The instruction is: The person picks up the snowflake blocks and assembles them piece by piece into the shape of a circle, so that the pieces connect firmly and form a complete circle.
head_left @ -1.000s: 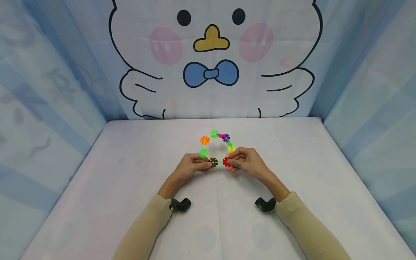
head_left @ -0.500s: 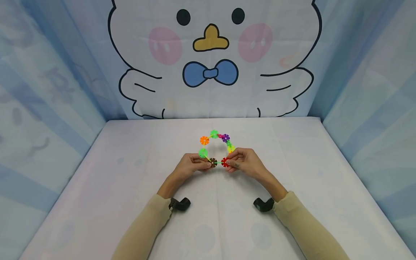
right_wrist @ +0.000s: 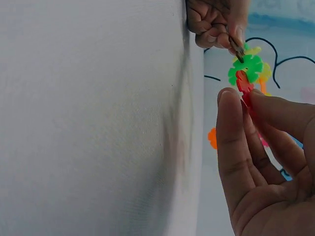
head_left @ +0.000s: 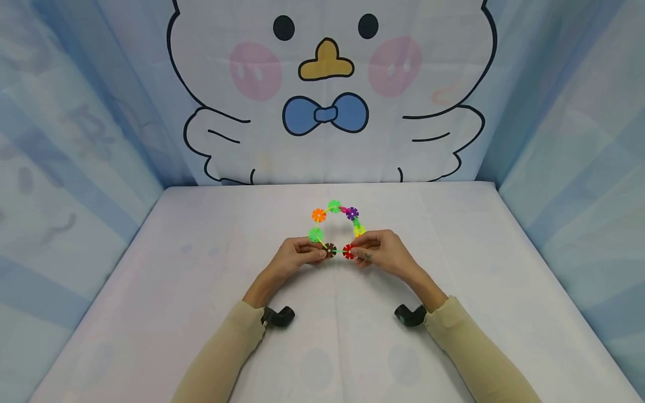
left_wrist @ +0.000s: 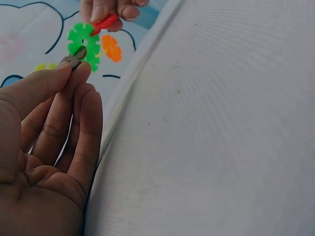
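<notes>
A ring of notched plastic snowflake discs in several colours is held up over the table by both hands. My left hand [head_left: 298, 253] pinches the brown disc [head_left: 330, 250] between thumb and index finger. With thumb and fingertips, my right hand [head_left: 380, 250] pinches the red disc [head_left: 349, 251]. Between these two sits a green disc [left_wrist: 83, 42], seen edge-on from the head and broad in the wrist views. Beyond the hands the ring runs through another green disc [head_left: 316, 234], an orange disc [head_left: 319, 215] and a purple disc [head_left: 352, 213]. Right-hand fingers hide part of its right side.
A white-covered table [head_left: 227, 224] spreads under the hands. Behind it hangs a curtain [head_left: 327, 157] printed with a cartoon face and blue bow tie, and blue curtains [head_left: 70, 196] close both sides. Each wrist carries a black camera [head_left: 279, 317].
Both hands keep their pinch on the brown and red discs. The ring's far side has tipped slightly up and to the right; the hands have barely shifted.
</notes>
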